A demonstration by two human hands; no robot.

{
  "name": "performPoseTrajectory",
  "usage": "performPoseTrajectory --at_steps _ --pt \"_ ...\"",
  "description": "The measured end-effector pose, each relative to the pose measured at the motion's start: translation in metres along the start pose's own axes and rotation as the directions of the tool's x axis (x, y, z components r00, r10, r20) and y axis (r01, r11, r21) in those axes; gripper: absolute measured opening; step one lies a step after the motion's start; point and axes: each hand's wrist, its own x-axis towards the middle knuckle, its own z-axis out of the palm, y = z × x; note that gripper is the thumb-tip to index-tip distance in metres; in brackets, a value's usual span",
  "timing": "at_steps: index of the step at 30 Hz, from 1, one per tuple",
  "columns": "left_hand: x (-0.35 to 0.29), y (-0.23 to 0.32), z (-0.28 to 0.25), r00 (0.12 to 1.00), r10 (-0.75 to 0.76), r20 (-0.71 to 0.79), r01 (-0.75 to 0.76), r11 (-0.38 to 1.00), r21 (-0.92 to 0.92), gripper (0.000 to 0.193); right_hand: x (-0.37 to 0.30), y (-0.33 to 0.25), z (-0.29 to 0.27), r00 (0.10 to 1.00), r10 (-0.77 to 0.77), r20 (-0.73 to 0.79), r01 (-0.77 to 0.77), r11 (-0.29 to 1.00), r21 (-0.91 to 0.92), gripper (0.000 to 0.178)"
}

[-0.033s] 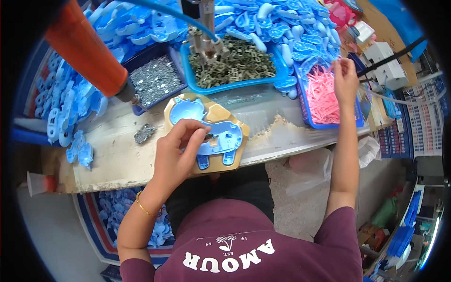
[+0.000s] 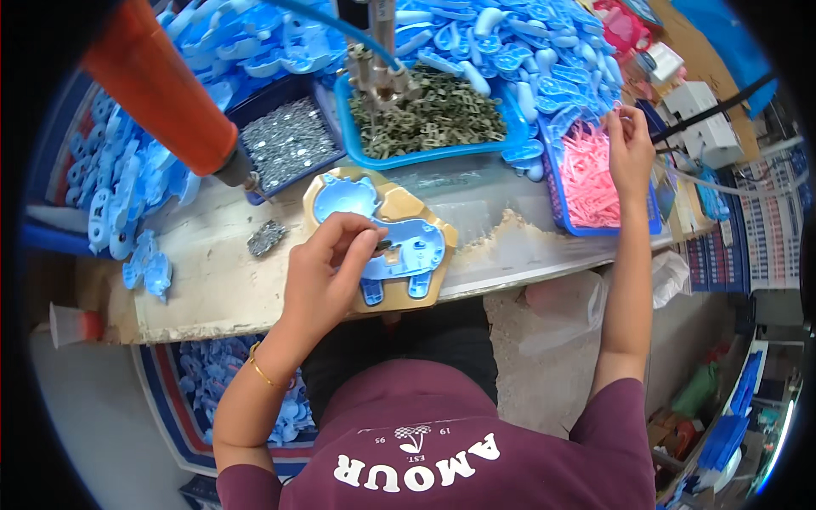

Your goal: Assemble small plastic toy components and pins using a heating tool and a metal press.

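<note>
A light-blue plastic toy half-shell [image 2: 418, 246], shaped like an animal, lies hollow side up in a tan shaped holder [image 2: 442, 285] on the bench. Over its middle, my left hand [image 2: 327, 263] pinches a small dark metal piece [image 2: 383, 245], mostly covered by the fingers. My right hand [image 2: 631, 157] is above the far right part of a blue basket [image 2: 557, 191] full of thin pink plastic strips [image 2: 586, 183]. Its thumb and fingers are closed, and a bit of pink shows at their tips.
An orange-red power screwdriver [image 2: 166, 93] hangs at left above a dark-blue tray [image 2: 333, 153] of screws. A metal machine head [image 2: 374, 72] stands over a light-blue tray [image 2: 374, 161] of small metal clips. Blue shells [image 2: 280, 38] heap behind. Loose screws [image 2: 266, 239] lie left of the holder.
The whole view has shifted slightly, so the bench appears a little further right. Both hands keep nearly the same places and grips.
</note>
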Motion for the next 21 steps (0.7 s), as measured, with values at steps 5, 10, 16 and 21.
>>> performPoseTrajectory --at_steps 5,10,16,21 --pt "0.003 0.002 0.0 0.993 -0.12 0.003 0.118 0.977 -0.178 0.017 -0.079 -0.149 0.027 0.681 -0.333 0.652 0.041 0.907 0.42 0.027" --pt "-0.002 0.003 0.002 0.989 -0.149 -0.014 0.137 0.94 -0.311 0.016 -0.127 -0.206 0.052 0.556 -0.327 0.764 -0.126 0.876 0.466 0.029" --pt "-0.01 0.0 0.001 0.988 -0.148 -0.05 0.126 0.944 -0.304 0.017 -0.139 -0.208 0.062 0.599 -0.246 0.762 -0.19 0.881 0.434 0.025" --pt "-0.012 -0.001 0.0 0.996 -0.025 -0.084 0.017 0.996 -0.089 0.017 -0.153 -0.209 0.067 0.727 -0.258 0.637 -0.071 0.894 0.443 0.021"
